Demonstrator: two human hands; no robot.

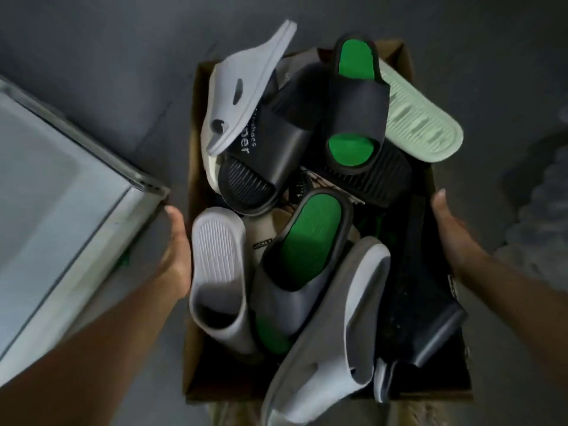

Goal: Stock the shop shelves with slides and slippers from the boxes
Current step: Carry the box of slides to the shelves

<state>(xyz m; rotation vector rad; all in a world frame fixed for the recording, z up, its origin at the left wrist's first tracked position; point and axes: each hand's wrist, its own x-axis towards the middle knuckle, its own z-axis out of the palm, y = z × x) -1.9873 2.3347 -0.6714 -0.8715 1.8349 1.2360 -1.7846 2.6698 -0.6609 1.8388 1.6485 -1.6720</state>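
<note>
At nine o'clock, left hand (175, 259): flat against cardboard box (196, 124) wall — fingers hidden, grip unclear.
Right hand (451, 232): three o'clock — likewise.
Box: heaped slides (304, 241).

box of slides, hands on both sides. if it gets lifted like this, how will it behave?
Probably light for its bulk: the box holds foam-looking slides. The load may shift or spill; the grey slide and mint slide overhang the rim. The cardboard walls may bow where the left hand and right hand press.
</note>
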